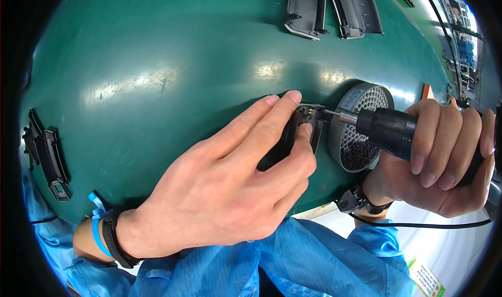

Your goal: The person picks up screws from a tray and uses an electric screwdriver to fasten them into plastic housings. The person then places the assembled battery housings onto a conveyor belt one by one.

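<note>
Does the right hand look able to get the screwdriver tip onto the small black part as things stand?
Probably yes. The right hand holds the electric screwdriver with its bit already at the black part, which the left hand pinches; the fingers leave that end uncovered.

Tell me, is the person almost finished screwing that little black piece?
Hard to say. Right now the left hand pinches a small black plastic part while the right hand presses a black power screwdriver tip into it. Similar dark parts lie at the top and the left edge of the green table; which are finished doesn't show. The round tray holds many small screws.
</note>
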Available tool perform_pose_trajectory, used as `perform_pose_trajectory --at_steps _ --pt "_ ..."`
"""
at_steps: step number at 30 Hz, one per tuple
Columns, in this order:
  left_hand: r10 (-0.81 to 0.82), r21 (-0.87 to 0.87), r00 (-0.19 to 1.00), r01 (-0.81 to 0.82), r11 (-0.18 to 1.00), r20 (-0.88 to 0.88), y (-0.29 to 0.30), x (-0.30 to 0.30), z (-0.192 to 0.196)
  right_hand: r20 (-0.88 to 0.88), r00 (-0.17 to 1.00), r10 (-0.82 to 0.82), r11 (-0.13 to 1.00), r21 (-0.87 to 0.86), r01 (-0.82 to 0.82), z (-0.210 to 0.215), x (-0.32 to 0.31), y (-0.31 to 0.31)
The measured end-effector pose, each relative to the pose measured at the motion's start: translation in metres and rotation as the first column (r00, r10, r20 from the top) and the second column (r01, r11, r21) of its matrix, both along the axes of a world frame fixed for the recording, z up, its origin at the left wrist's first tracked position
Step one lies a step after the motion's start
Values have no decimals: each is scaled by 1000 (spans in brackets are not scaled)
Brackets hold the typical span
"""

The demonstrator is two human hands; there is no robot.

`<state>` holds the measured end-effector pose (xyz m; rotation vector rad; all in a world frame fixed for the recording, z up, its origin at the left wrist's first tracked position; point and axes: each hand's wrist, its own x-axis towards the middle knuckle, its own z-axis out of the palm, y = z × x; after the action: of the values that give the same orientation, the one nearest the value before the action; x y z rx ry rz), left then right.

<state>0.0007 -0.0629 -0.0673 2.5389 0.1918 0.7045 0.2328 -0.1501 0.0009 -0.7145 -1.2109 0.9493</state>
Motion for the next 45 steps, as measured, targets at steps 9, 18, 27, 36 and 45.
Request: perform_pose_trajectory --at_steps 9,18,27,36,45 --pt "8 32 1000 -9 999 29 -1 2 -2 -28 997 -68 998 12 68 -2 -9 -1" --pt "17 40 1000 -18 999 26 -2 4 -2 5 997 -71 995 64 71 -2 -12 6" --pt "-1 11 1000 1 1000 12 0 -1 0 14 999 -51 996 69 50 -3 -13 7" --pt "9 -41 1000 -9 999 0 -1 4 6 17 999 -42 997 60 41 0 -10 8" --pt "-73 79 992 81 994 -104 2 4 11 -30 992 -127 990 54 128 5 9 -2"
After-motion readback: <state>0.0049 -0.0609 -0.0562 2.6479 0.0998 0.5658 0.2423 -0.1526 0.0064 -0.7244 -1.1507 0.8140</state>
